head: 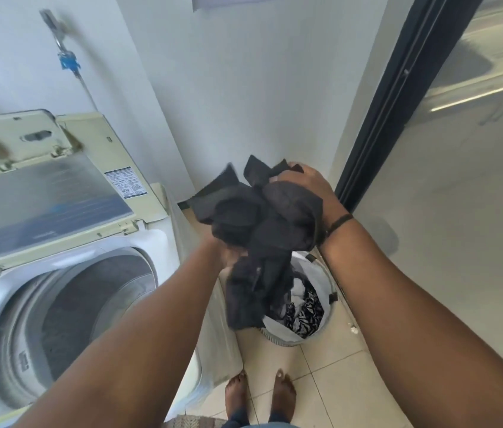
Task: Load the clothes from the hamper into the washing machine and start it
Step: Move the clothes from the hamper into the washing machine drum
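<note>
A bundle of black clothes (256, 230) hangs in the air above the hamper (327, 274), right of the washing machine. My right hand (309, 183) grips the bundle from the top. My left hand (228, 254) holds it from below, mostly hidden by the cloth. The top-loading washing machine (163, 242) stands at the left with its lid (43, 199) raised and its drum (83, 307) exposed. Inside the white hamper lie more clothes, among them a black-and-white patterned piece (304, 313).
A dark-framed sliding glass door (398, 97) runs along the right. A white wall stands behind the hamper. A hose with a blue fitting (68, 61) hangs on the wall above the machine. My bare feet (259, 393) stand on the tiled floor.
</note>
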